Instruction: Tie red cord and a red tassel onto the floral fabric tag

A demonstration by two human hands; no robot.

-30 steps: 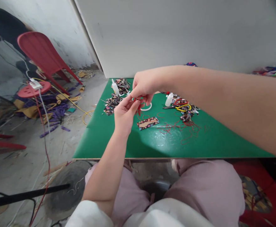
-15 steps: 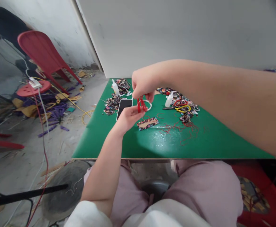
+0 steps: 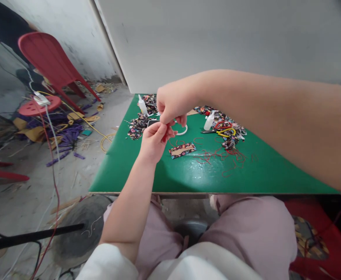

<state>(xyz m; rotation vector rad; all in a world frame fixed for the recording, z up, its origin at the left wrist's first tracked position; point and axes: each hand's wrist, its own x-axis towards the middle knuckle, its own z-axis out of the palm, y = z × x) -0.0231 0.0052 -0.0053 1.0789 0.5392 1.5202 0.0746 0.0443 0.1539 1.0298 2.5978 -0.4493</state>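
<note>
My left hand (image 3: 153,142) and my right hand (image 3: 172,104) meet above the green table (image 3: 164,175), both pinching a small bundle of red cord (image 3: 167,133). Just behind the hands lie a dark phone (image 3: 152,122), mostly hidden, and a white ring (image 3: 183,131). A patterned fabric strip (image 3: 182,150) lies flat on the table right of my left hand. Loose red threads (image 3: 222,157) are scattered further right.
Two white glue bottles (image 3: 141,105) (image 3: 208,121), piles of patterned fabric scraps (image 3: 137,126), and scissors with red and yellow handles (image 3: 224,130) sit at the back. A red chair (image 3: 46,64) and stool (image 3: 39,105) stand on the littered floor to the left.
My left hand rose from below the cord and closed on it again beside my right hand. The phone, exposed half a second ago, is mostly covered again.
</note>
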